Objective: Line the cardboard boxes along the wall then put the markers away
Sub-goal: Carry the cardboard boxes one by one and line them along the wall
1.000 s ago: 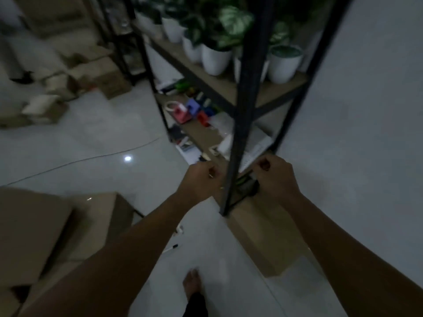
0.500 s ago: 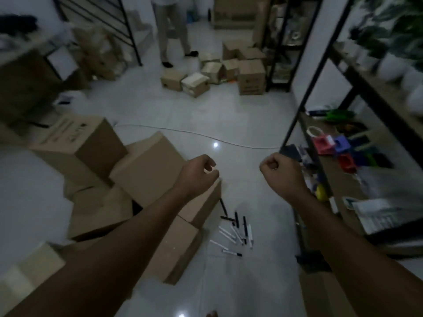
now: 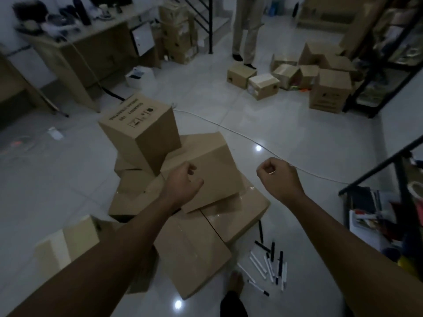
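Observation:
A jumbled pile of brown cardboard boxes (image 3: pixel 212 170) lies on the white tiled floor in front of me, one printed box (image 3: pixel 139 126) perched on top at the back. Several black and white markers (image 3: pixel 270 264) are scattered on the floor to the right of the pile. My left hand (image 3: pixel 183 184) hovers above the tilted middle box with fingers curled, holding nothing. My right hand (image 3: pixel 278 177) is raised in a fist over the floor to the right of the pile, and nothing shows in it.
A black metal shelf (image 3: pixel 375 179) with clutter stands at the right. A white cable (image 3: pixel 229 129) runs across the floor. More boxes (image 3: pixel 329 90) and a standing person's legs (image 3: pixel 247 30) are at the back; a wooden desk (image 3: pixel 75 53) is at the left. My foot (image 3: pixel 235 282) is near the markers.
My view has swung left from the shelf and wall to the floor and box pile. Both hands left the shelf and now hover curled above the boxes.

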